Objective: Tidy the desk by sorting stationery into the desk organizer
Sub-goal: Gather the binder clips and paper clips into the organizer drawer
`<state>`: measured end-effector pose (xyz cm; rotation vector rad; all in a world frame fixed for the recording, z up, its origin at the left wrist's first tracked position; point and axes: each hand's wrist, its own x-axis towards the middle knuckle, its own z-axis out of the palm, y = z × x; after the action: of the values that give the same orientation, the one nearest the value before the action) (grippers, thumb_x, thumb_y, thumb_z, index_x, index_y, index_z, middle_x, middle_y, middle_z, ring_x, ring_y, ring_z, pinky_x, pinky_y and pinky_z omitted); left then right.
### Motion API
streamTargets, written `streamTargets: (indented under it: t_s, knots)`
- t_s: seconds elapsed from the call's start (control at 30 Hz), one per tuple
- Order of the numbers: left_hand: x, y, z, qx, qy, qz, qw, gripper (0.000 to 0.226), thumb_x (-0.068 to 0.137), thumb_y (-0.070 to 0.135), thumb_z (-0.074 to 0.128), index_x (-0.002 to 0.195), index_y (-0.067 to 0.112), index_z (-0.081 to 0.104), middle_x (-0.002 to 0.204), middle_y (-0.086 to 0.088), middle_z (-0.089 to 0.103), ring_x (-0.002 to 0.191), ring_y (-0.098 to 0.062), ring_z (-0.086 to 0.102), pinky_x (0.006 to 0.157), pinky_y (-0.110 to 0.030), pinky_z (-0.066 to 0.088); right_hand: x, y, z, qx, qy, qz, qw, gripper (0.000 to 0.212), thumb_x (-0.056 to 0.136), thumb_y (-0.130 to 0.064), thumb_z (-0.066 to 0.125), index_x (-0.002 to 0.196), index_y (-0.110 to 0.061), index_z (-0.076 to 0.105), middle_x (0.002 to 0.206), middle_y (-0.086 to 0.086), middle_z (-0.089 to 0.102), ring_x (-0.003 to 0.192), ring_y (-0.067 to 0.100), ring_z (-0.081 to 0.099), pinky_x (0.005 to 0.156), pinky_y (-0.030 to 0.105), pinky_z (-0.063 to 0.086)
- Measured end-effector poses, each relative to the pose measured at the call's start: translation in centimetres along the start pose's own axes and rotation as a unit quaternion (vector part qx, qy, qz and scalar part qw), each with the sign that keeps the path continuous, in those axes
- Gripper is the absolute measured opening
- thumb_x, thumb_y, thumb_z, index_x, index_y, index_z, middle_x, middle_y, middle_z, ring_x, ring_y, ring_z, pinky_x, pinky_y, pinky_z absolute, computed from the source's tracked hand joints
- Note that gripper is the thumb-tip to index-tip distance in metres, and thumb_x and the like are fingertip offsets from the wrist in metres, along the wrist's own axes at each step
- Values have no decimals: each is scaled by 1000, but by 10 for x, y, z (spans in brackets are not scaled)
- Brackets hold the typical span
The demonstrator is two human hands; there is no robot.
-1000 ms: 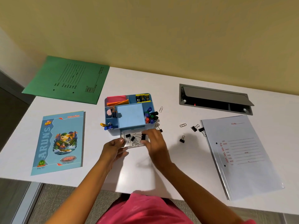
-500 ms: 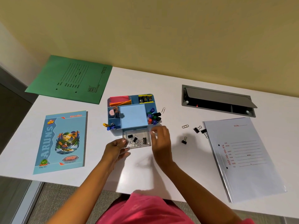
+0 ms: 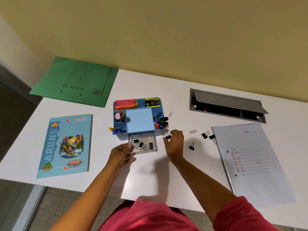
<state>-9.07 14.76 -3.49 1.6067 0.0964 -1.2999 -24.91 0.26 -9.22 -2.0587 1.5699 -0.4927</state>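
Note:
A blue desk organizer (image 3: 139, 120) stands mid-desk, holding pens, sticky notes and staples. Its clear drawer (image 3: 154, 148) is pulled out toward me with several black binder clips inside. My left hand (image 3: 122, 151) holds the drawer's front left corner. My right hand (image 3: 174, 141) is just right of the drawer and pinches a black binder clip (image 3: 168, 135). Three more black binder clips lie loose to the right: binder clip (image 3: 192, 146), binder clip (image 3: 204, 135) and binder clip (image 3: 212, 137). Two paper clips lie loose too: one paper clip (image 3: 193, 131) by my hand, the other paper clip (image 3: 170, 114) beside the organizer.
A blue notebook (image 3: 65, 145) lies at the left, a green folder (image 3: 78, 81) at the back left. A white file (image 3: 253, 161) lies at the right. An open grey cable hatch (image 3: 227, 105) is set in the desk at the back right. The desk's front edge is close to me.
My right hand has left the drawer, moved right and now pinches a binder clip beside the organizer. My left hand has stayed on the drawer.

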Motion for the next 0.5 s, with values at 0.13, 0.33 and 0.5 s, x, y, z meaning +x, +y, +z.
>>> streamTargets:
  t_s: [0.13, 0.33, 0.5]
  knots:
    - [0, -1, 0, -3, 1, -1, 1000, 22, 93, 20, 57, 105, 3, 62, 101, -10, 67, 104, -36, 63, 87, -47, 53, -6, 6, 3, 12, 26, -35, 999, 17, 80, 4, 66, 94, 2, 58, 90, 16, 56, 81, 32, 56, 71, 30, 46]
    - [0, 0, -2, 1, -3, 3, 1000, 27, 92, 21, 57, 110, 1, 61, 104, -11, 67, 103, -34, 64, 85, -45, 55, -22, -16, -31, 161, 92, -41, 982, 22, 89, -2, 59, 110, -8, 54, 101, -2, 47, 87, 15, 50, 79, 15, 39]
    - [3, 0, -2, 6, -5, 3, 1000, 26, 92, 20, 57, 109, 1, 62, 102, -10, 68, 102, -34, 64, 85, -45, 55, -52, -40, -41, 136, 48, -144, 979, 15, 89, -14, 58, 103, -10, 54, 106, 3, 52, 98, 13, 47, 87, 21, 39]
